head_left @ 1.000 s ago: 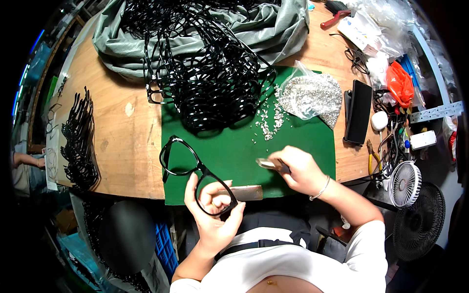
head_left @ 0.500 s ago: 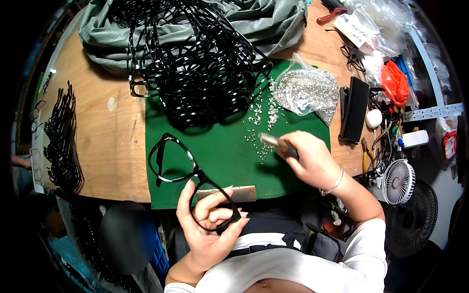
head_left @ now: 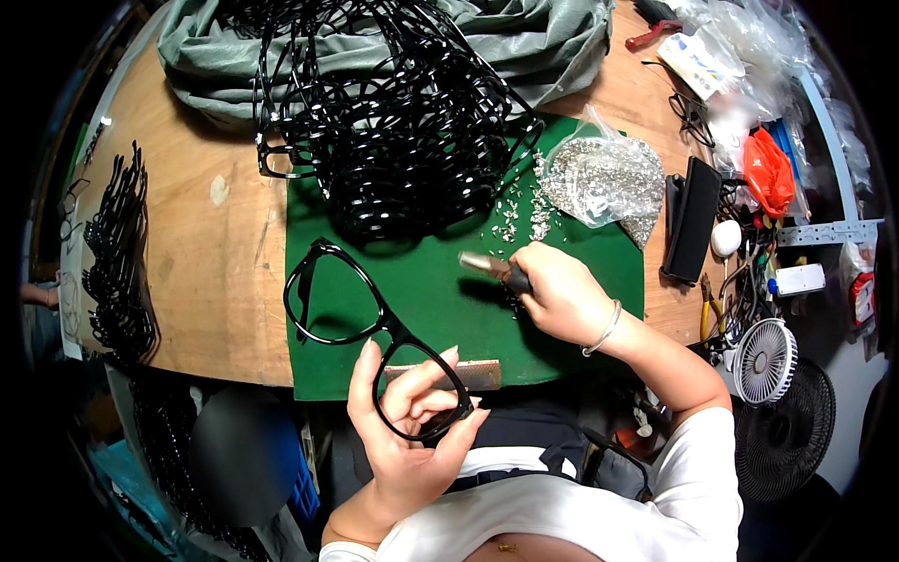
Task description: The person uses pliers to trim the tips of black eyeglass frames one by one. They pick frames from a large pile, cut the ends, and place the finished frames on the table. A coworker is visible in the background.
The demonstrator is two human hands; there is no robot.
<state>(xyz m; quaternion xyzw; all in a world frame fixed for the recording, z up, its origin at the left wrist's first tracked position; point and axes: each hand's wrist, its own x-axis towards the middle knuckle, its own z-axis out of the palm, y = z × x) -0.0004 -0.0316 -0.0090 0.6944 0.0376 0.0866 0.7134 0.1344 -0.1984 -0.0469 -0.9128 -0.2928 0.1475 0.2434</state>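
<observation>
The black glasses frame (head_left: 391, 326) is above the near edge of the green mat (head_left: 426, 290), slanting from far left to near right. The left hand (head_left: 407, 459) pinches its near right end. The right hand (head_left: 565, 298), off to the right, is wrapped round a tool (head_left: 502, 271) whose tip points left, apart from the frame. Tiny silver bits (head_left: 540, 217) lie just past that hand.
</observation>
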